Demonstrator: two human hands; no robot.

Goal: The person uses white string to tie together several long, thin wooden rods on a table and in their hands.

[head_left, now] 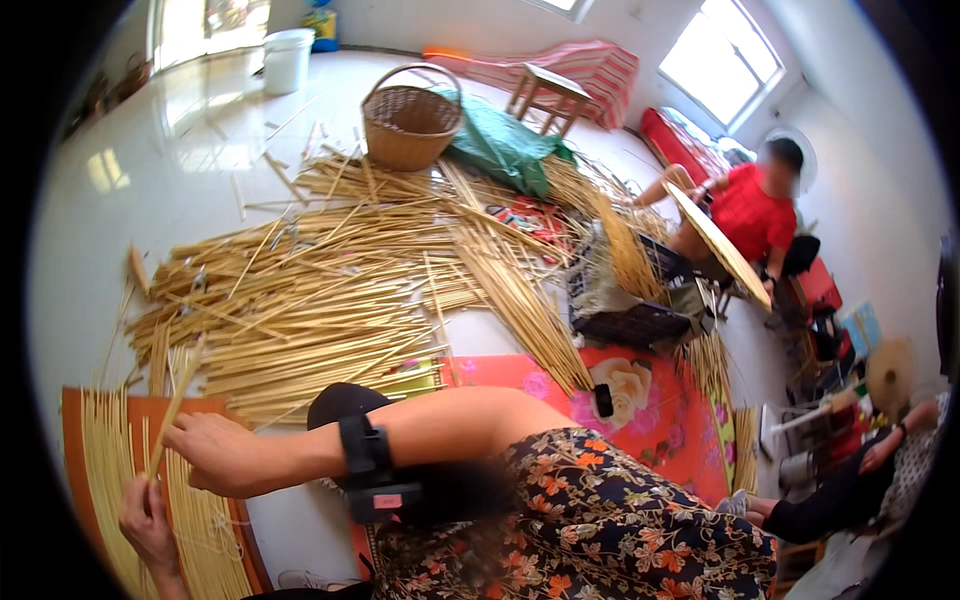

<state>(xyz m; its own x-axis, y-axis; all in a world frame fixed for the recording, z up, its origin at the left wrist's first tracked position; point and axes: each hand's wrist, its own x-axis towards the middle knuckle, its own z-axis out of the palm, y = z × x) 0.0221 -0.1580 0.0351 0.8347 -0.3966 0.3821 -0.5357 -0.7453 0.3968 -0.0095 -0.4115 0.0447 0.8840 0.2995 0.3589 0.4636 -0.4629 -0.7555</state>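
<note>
I have the left hand [148, 518] pinching a flat, straw-coloured, cane-like strip [180, 393] low, right hand [212, 452] pinching higher, over an orange-brown sheet [72, 425]. Likely positioning; next calls for steady alignment.

Lower left: tan strip [184, 385]; pale yellow slats [105, 460] on an orange-brown board [72, 420]. Left of centre: golden-yellow stalks [300, 290]. Lower centre: black garment [600, 500], leaf-printed in orange and cream. Right of centre: red mat [690, 440] with pink flowers and a cream rose. Upper centre: brown basket [405, 145], green sheet [500, 145].
</note>
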